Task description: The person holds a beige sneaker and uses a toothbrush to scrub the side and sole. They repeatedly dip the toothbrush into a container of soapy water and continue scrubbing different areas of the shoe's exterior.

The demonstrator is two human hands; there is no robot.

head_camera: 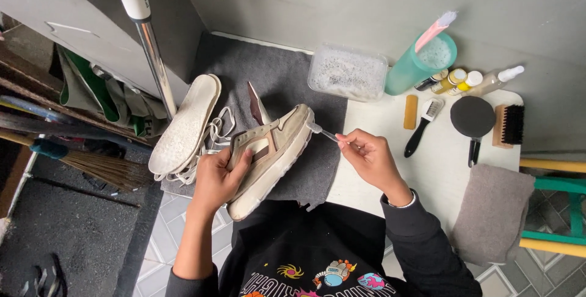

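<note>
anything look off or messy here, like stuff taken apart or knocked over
The sneaker in the left hand is stripped: its insole and white laces lie loose on the grey mat. The right hand holds a small brush to its toe. Nothing looks spilled or toppled.

Soft, even indoor light, faint shadows, sharp centre, slight wide-angle bending at the edges.
</note>
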